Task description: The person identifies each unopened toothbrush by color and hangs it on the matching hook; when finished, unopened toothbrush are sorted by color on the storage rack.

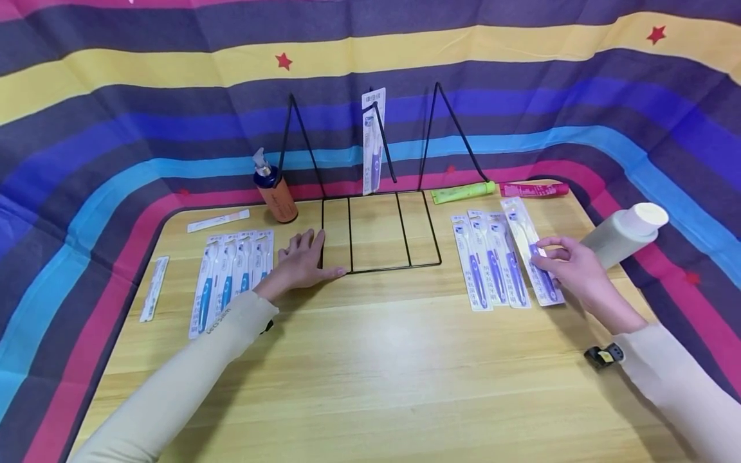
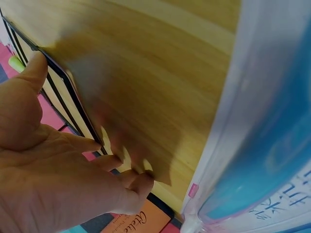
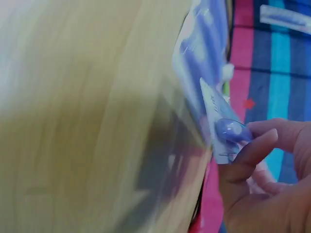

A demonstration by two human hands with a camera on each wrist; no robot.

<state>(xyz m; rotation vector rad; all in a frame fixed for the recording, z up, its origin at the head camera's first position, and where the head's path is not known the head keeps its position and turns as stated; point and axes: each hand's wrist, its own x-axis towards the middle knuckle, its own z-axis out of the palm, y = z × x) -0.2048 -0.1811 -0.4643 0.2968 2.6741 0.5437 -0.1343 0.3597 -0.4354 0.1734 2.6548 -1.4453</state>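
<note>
Right hand pinches a toothbrush pack, left hand at the wire rack

The step in hand looks like picking up a pack on the right of the table. The right hand (image 1: 576,265) pinches the right-hand edge of the rightmost purple pack (image 1: 528,239) between thumb and forefinger; whether the pack has fully left the wood, I cannot tell. It lies just beside the next purple pack (image 1: 509,260), with a pale bottle (image 1: 625,235) close on the right.

The left hand (image 1: 303,262) has its fingers spread at the left side of the wire rack (image 1: 350,238), thumb touching the near left corner, probably to steady it.

One purple pack (image 1: 373,141) already stands upright at the rack's middle upright. The next move seems to call for lifting the pinched pack clear of its neighbour, then bringing it left to the rack.
</note>
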